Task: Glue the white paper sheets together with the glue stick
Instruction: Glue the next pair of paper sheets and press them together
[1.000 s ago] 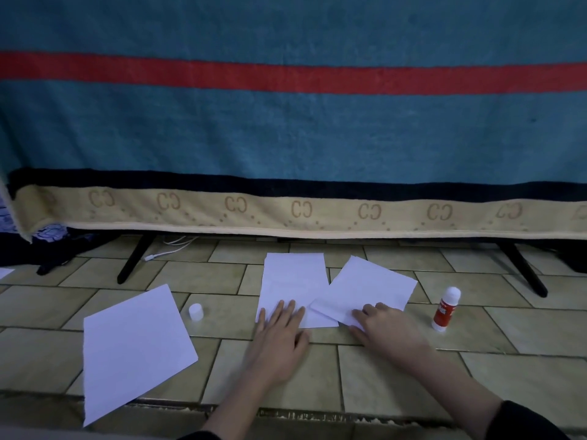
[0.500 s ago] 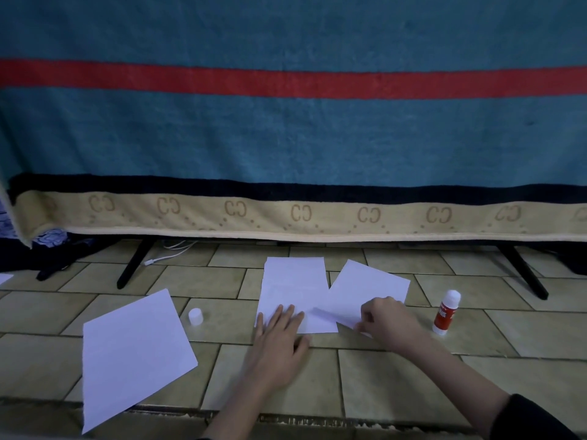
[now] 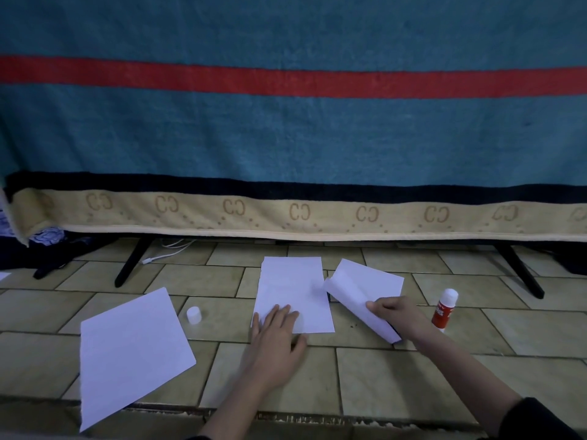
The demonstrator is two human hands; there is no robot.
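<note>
Three white sheets lie on the tiled floor. My left hand rests flat, fingers straight, on the near edge of the middle sheet. My right hand pinches the near edge of the right sheet and lifts it, so that edge curls up off the floor. A red and white glue stick stands upright, uncapped, just right of my right hand. Its white cap sits between the middle sheet and a larger left sheet.
A teal blanket with a red stripe and beige border hangs across the back. Black stand legs slant down to the floor, with a white cable near the left leg. A floor step edge runs along the bottom.
My right hand went from lying on the right sheet to pinching its near edge and lifting it, curling it clear of the middle sheet. My left hand stayed put.
</note>
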